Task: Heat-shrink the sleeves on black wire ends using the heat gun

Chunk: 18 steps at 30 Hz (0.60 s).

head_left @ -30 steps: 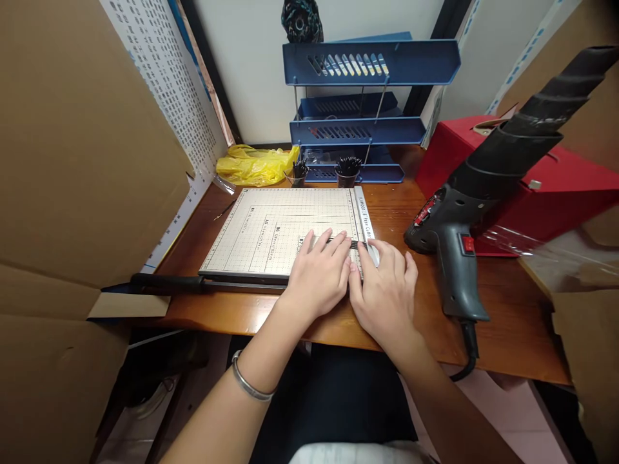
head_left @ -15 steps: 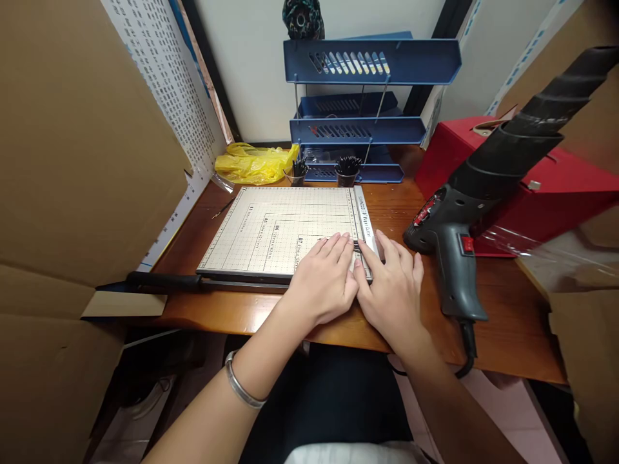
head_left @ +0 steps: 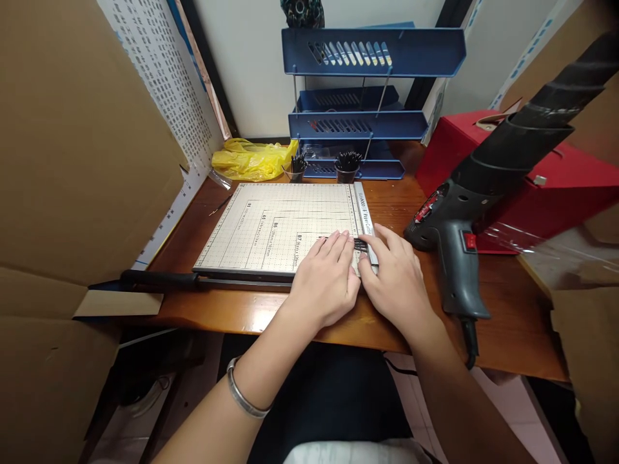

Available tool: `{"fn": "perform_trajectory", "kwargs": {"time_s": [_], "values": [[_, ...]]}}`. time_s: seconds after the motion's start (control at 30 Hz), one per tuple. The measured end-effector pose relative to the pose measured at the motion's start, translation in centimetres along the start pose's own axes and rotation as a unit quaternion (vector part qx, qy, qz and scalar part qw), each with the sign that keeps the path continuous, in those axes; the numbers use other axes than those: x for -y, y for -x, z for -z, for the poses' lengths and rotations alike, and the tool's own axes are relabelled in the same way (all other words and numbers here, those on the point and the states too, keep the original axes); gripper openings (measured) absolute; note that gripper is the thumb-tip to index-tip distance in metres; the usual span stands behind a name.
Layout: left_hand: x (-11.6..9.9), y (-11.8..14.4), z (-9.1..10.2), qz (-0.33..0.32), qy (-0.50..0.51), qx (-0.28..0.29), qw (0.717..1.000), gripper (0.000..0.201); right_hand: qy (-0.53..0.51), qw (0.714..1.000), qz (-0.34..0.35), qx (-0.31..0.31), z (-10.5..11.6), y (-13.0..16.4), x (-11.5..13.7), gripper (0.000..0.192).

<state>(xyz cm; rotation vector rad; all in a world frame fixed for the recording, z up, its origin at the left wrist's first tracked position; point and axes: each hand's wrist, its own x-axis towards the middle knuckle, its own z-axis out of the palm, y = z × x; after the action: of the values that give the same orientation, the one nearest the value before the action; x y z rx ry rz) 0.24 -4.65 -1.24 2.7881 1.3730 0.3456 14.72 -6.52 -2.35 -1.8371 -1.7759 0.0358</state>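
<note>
A paper cutter (head_left: 271, 225) with a printed grid lies before me, its black handle (head_left: 159, 280) down along the near edge at the left. My left hand (head_left: 324, 280) lies flat on the board's near right part, fingers stretched and held together. From under its fingertips stick the ends of several thin black pieces (head_left: 360, 244), too small to name, pointing at the metal ruler edge (head_left: 363, 209). My right hand (head_left: 397, 277) rests at that edge with thumb and index finger apart, close to the ends of the black pieces. What lies under the left palm is hidden.
Two small cups (head_left: 347, 173) of thin black pieces stand behind the cutter, near a yellow plastic bag (head_left: 254, 160) and a blue tiered tray rack (head_left: 358, 125). To the right are a heat gun (head_left: 457, 232) and a red box (head_left: 575, 167). Cardboard (head_left: 72, 161) walls the left.
My right hand has shifted slightly right, away from the left, so more of the black pieces shows between them. The left hand stays flat. The view has moved a little.
</note>
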Motion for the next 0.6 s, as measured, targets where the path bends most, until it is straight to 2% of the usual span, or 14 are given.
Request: {"fn": "perform_trajectory", "kwargs": {"time_s": [0.27,0.6], "values": [[-0.47,0.06,-0.11,0.022,0.024,-0.013,0.999,0.057,-0.060,0.998,-0.028,-0.002,-0.38,-1.16,-0.14,0.029],[-0.79,-0.16,-0.33,0.032,0.016,-0.021,0.999,0.056,-0.080,0.995,-0.056,-0.016,-0.55,-1.07,0.07,0.026]]}}
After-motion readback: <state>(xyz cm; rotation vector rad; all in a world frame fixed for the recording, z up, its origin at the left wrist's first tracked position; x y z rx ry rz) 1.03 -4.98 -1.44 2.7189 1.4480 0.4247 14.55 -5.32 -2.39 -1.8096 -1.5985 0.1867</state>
